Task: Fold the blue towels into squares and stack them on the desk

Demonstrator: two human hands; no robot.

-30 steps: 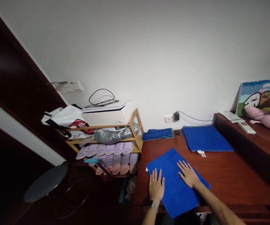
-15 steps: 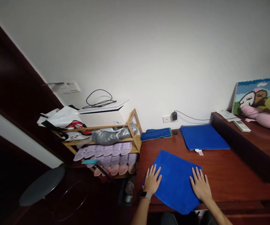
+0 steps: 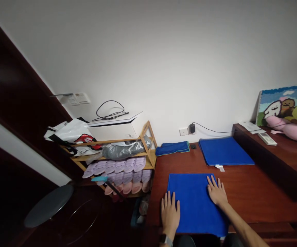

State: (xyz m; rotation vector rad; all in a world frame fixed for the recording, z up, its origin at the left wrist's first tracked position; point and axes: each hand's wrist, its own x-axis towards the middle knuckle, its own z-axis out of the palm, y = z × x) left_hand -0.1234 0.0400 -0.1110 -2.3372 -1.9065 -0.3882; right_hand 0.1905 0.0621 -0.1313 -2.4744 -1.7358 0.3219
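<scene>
A blue cloth point(image 3: 193, 202) lies spread near the front edge of the brown wooden table point(image 3: 251, 192), its far edge roughly parallel to the wall. My left hand point(image 3: 170, 211), with a watch on the wrist, rests flat on the cloth's left side, fingers stretched out. On its far right corner lies my right hand point(image 3: 217, 192), palm down with fingers spread. Neither hand grips anything. Farther back, a flat blue cloth stack point(image 3: 225, 151) shows a white tag at its front edge. A folded blue cloth point(image 3: 172, 148) with a green border sits at the back left.
Left of the table stands a wooden shoe rack point(image 3: 148, 137) holding several slippers point(image 3: 120, 166), bags and a white box point(image 3: 112, 130). A charger point(image 3: 192, 128) is plugged into the wall. A raised ledge at right carries a remote point(image 3: 266, 139) and a pink plush toy point(image 3: 289, 129). A round stool point(image 3: 49, 206) stands left.
The near blue cloth has turned from a slanted position to nearly square with the table. My left hand has moved nearer to me, and my right hand a little farther away.
</scene>
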